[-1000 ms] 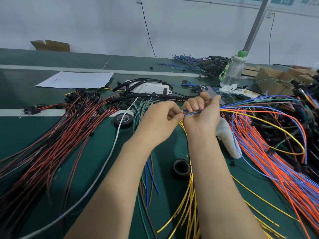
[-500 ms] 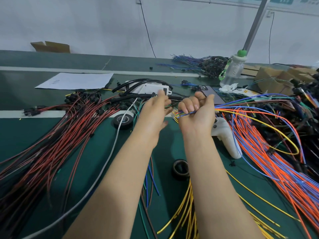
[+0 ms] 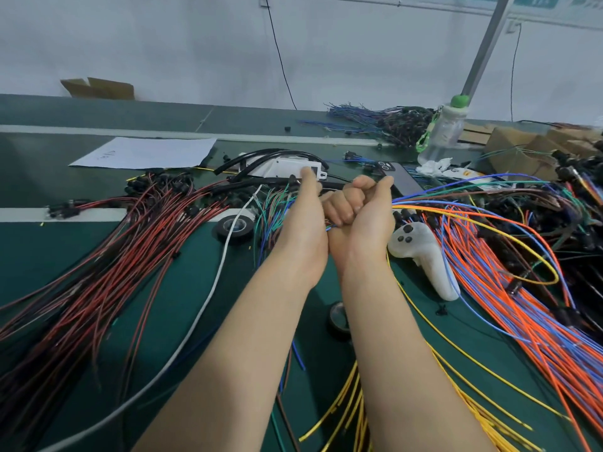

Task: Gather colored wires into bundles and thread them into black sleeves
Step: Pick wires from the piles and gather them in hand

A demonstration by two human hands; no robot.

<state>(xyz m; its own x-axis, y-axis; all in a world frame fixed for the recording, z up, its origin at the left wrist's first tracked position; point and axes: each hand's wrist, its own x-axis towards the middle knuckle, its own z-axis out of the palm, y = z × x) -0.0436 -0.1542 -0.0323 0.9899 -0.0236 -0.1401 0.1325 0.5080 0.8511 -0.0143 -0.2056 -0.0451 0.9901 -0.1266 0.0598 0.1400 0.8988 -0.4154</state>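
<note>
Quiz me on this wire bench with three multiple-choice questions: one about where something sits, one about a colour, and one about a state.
1. Where does the white controller lie?
A) left of the red wires
B) just right of the right hand
C) on the paper sheet

2. What colour is the cap of the bottle?
A) green
B) red
C) black

3. What is the right hand doing?
A) lying flat and empty
B) holding a tape roll
C) gripping a bundle of coloured wires

Answers:
1. B, the controller lies right beside that hand's wrist.
2. A, the cap shows bright green.
3. C, its fingers curl round wires that fan out to the right.
</note>
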